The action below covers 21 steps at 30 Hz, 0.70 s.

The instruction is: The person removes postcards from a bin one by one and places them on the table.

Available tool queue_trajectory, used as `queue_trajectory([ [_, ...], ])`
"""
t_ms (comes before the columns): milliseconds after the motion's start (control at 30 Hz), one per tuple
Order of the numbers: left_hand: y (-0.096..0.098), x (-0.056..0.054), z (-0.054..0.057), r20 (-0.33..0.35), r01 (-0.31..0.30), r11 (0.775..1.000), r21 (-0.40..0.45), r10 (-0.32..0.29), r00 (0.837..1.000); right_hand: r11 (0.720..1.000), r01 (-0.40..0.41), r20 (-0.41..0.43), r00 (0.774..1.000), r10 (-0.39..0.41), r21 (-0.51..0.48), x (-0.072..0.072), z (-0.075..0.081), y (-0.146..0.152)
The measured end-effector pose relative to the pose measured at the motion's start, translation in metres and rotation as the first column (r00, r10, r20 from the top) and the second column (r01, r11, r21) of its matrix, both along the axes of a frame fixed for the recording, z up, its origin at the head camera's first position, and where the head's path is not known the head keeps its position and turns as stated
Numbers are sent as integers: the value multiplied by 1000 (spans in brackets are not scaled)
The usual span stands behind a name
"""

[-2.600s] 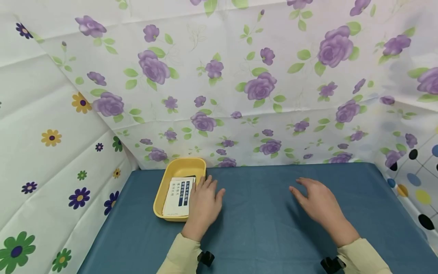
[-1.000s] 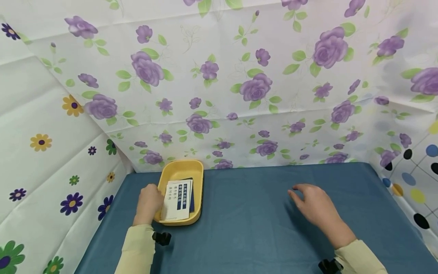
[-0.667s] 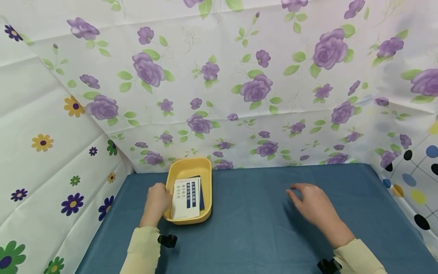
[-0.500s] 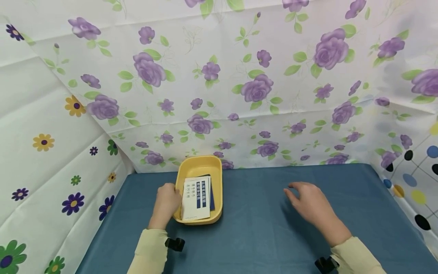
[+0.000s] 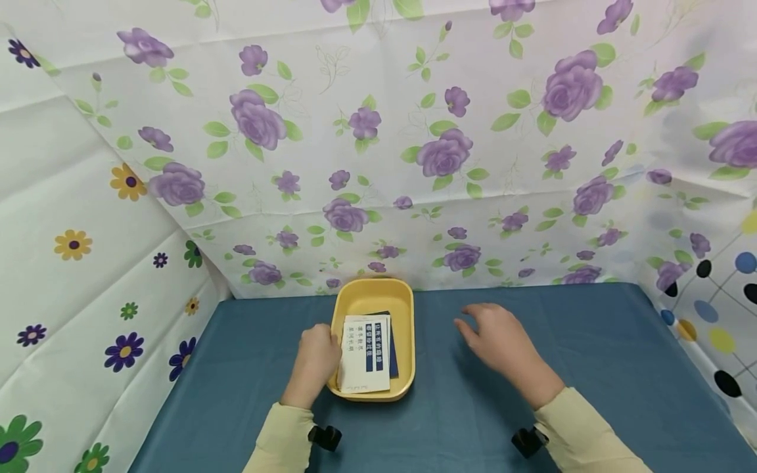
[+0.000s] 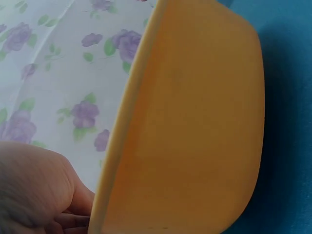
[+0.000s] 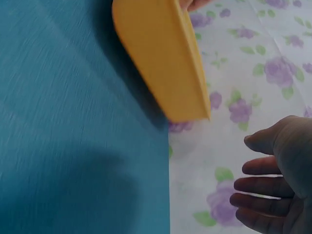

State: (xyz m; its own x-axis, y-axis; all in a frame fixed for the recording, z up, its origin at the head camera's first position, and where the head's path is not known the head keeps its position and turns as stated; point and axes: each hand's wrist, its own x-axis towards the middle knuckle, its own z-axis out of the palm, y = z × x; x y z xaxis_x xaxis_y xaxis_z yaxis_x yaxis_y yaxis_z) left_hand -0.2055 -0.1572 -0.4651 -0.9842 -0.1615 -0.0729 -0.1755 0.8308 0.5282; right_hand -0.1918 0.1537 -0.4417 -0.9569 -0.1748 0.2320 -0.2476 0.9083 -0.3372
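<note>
In the head view a yellow plastic basin stands near the middle of the blue-covered table. My left hand grips its left rim; in the left wrist view that hand is at the rim beside the tall yellow wall. Inside the basin lies a white card with dark blue blocks and printed characters, over a dark blue card or booklet. To the right, my right hand hovers apart from the basin with fingers loosely spread, as the right wrist view also shows.
A blue cloth covers the table. Behind it hangs a white sheet with purple roses. A flowered sheet bounds the left side and a dotted sheet the right. Black wrist cameras sit at both cuffs.
My left hand has gone from the basin's right side to its left rim, and the basin has moved rightward with it. My right hand has shifted left, closer to the basin.
</note>
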Motion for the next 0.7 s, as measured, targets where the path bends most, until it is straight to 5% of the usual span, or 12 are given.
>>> queue_trajectory([
  [367,1,-1,-11,-1,-8,1000,-26,8,1000,999,-12,17,1000,12,39,-12,1,-50],
  [700,-1,0,-6,20,-45,999,9,45,999,997,-10,78,997,4,78,-18,2,-110],
])
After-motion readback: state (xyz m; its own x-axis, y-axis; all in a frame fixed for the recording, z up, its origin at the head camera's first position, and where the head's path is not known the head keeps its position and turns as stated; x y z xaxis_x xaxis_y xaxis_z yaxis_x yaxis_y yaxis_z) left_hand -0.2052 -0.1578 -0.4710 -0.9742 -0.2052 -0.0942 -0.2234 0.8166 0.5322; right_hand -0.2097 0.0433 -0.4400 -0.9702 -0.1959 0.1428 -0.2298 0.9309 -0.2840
